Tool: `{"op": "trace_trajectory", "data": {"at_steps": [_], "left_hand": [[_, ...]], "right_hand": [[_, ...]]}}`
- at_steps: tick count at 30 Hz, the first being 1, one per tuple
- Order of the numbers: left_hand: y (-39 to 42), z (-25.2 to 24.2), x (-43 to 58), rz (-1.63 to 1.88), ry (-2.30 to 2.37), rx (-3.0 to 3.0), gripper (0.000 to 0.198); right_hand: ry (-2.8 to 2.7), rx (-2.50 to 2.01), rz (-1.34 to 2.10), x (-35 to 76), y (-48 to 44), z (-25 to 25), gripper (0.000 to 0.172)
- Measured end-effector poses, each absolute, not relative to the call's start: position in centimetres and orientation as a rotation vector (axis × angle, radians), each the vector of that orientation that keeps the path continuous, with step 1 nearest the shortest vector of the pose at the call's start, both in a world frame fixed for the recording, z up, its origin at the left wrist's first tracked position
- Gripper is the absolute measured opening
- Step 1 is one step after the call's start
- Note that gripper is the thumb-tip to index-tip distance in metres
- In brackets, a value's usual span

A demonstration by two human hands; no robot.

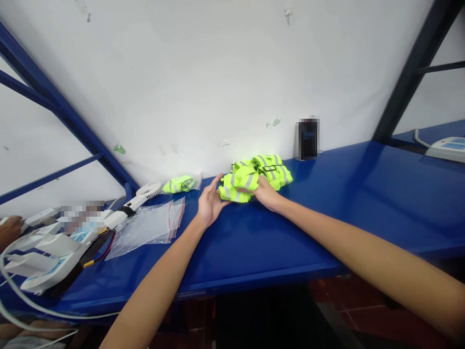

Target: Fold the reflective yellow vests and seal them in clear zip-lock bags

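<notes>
A folded neon-yellow reflective vest lies on the blue shelf, at the front of a pile of the same vests. My right hand grips the folded vest from its right side, fingers curled on it. My left hand is open, fingers stretched out, its tips touching the vest's left end. One more folded vest inside a clear bag lies to the left by the wall.
Several clear zip bags with red seals lie flat left of my hands. A small white fan and white devices with cables crowd the left end. A dark object leans on the wall. Another person's hand shows at far left.
</notes>
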State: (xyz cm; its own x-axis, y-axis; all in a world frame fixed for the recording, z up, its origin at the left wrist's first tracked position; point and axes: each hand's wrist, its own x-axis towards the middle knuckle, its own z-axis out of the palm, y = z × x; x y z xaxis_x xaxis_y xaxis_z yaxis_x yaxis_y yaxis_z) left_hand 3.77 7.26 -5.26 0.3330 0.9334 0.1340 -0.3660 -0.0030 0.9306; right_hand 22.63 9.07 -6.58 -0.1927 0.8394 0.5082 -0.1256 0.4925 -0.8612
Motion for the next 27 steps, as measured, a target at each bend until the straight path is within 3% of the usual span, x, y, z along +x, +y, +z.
{"op": "trace_trajectory", "data": {"at_steps": [3, 9, 15, 22, 27], "left_hand": [[7.4, -5.8, 4.0, 1.300, 0.804, 1.395, 0.062], [7.7, -6.7, 4.2, 1.284, 0.940, 1.724, 0.045], [7.8, -7.0, 4.2, 1.217, 0.903, 1.746, 0.049], [8.2, -7.4, 4.0, 1.205, 0.969, 1.715, 0.055], [8.4, -7.6, 3.8, 1.141, 1.035, 1.652, 0.044]], "right_hand": [[-1.363, -0.669, 1.182, 22.3, 8.9, -6.7, 0.047], [-1.478, -0.642, 1.105, 22.4, 8.3, -6.1, 0.048], [-1.623, -0.735, 1.193, 22.8, 7.9, -5.6, 0.043], [-1.808, -0.626, 1.057, 23.1, 7.8, -5.3, 0.044], [-1.840, -0.709, 0.996, 23.1, 7.5, -5.3, 0.037]]}}
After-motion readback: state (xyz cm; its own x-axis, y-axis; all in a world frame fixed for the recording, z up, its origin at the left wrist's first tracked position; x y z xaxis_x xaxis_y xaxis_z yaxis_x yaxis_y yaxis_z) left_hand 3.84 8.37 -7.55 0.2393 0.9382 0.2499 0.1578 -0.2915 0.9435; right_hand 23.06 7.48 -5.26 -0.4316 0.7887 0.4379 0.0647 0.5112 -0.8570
